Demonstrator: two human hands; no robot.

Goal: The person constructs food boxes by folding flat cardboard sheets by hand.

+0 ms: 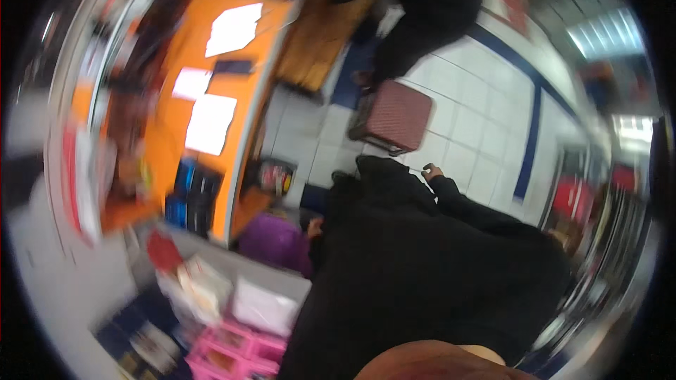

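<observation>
The right hand (431, 170) hangs over the white floor tiles, seemingly pinching something thin; the left hand (315, 226) touches a purple bag (274, 243), grip unclear; nothing looks finished.

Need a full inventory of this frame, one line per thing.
Counter: one, orange, left half, blurred.
Paper sheets: at least four, white, lying on the counter.
Suitcase: one, dark red, ribbed, standing on the floor at centre.
Floor: white tiles with dark blue stripes, right of centre.
Purple bag or garment: one, below the counter edge.
Crates: several, pink, bottom left.
White packages: a few, above the crates.
Person in black: one, top centre, partly cut off.
Person in a black jacket: one, centre to lower right; one hand raised, seemingly holding something thin, too small to identify.
Wearer's own hands: not clearly in view; a blurred skin-toned shape sits at the bottom edge.
</observation>
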